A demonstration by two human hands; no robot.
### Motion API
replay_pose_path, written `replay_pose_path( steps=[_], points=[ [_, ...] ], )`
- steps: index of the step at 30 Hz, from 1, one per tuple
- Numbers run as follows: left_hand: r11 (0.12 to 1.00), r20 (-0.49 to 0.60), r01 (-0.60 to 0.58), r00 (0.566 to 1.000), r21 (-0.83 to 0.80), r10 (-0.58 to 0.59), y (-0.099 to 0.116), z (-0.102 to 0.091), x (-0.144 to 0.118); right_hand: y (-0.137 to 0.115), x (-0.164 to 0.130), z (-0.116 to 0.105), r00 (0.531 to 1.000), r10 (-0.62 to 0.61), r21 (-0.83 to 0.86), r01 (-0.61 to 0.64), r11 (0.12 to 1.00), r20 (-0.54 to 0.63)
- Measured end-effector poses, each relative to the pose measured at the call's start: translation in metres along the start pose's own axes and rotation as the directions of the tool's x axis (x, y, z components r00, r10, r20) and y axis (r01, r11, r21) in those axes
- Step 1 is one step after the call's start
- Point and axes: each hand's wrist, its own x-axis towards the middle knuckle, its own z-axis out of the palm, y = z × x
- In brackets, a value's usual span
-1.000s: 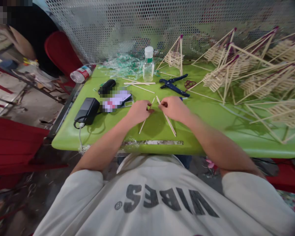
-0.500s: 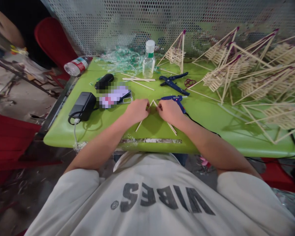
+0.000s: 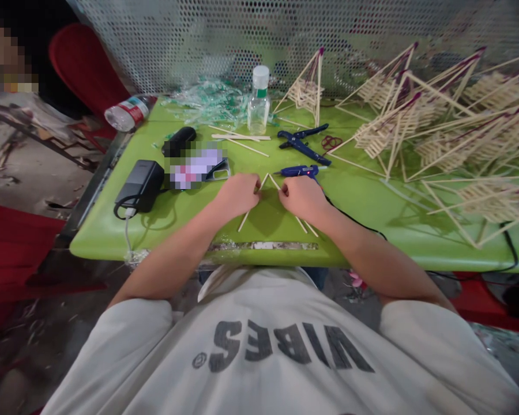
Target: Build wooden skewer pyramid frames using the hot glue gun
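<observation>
While left hand (image 3: 239, 195) pinched left stick (image 3: 244, 221) and right hand (image 3: 303, 197) pinched right sticks (image 3: 301, 225), far tips made a peak over bench (image 3: 268, 227)

With fingers closed on the wood, both hands sat low over the green bench, near its front edge and a little apart. Left stick slanted from left hand down toward the wearer. Right sticks showed two lower ends past right hand; couldn't tell if the fingers gripped both. Tips met or nearly met between the hands, contact too small to tell.

Glue gun (image 3: 298, 172) lay just beyond right hand, nozzle pointing left at the peak, small red light lit. Black cord (image 3: 358, 222) ran along the right forearm. Dark blue cutter (image 3: 305, 144) lay behind the glue gun, dark red bands (image 3: 331, 143) beside it. Loose sticks (image 3: 242, 138) lay crossed left of the cutter, clear bottle (image 3: 258, 106) upright behind them, white cap on. Green-and-clear plastic (image 3: 211, 104) was heaped to its left.

On the left side: black case (image 3: 179, 141), flat lilac item (image 3: 214, 157) mostly pixelated, dark power brick (image 3: 140, 184) with a cable. Stick frames (image 3: 380, 135) with purple peaks crowded the right side. Labelled bottle (image 3: 127, 113) lay on its side at the far left corner.
</observation>
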Motion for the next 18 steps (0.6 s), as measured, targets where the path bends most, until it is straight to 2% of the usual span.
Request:
replay_pose_path(
  steps=[10,12,14,15,16,17,18],
  points=[
    [1.0,0.017,0.004,1.0,0.002,-0.004,-0.002,0.0,0.001,-0.003,0.002,0.0,1.0,0.009,0.026,-0.009,1.0,-0.005],
    [1.0,-0.021,0.006,1.0,-0.012,-0.006,-0.003,-0.003,0.003,-0.001,0.0,-0.005,0.999,0.019,0.061,-0.017,0.998,-0.027],
    [0.998,-0.15,-0.028,0.989,-0.061,0.019,-0.001,-0.012,0.003,0.002,-0.003,-0.012,0.994,-0.017,0.149,0.033,0.988,-0.104],
    [0.993,-0.263,-0.074,0.964,-0.095,0.047,0.002,-0.019,0.0,0.003,-0.006,-0.016,0.984,-0.059,0.214,0.095,0.972,-0.166],
    [0.981,-0.398,-0.146,0.913,-0.127,0.084,0.005,-0.028,-0.005,0.004,-0.009,-0.02,0.965,-0.114,0.283,0.181,0.942,-0.238],
    [0.961,-0.551,-0.236,0.826,-0.142,0.122,0.008,-0.038,-0.014,0.003,-0.013,-0.024,0.934,-0.176,0.34,0.283,0.897,-0.312],
    [0.938,-0.703,-0.322,0.697,-0.132,0.14,0.01,-0.049,-0.027,0.002,-0.018,-0.027,0.895,-0.237,0.379,0.383,0.842,-0.378]
  ],
)
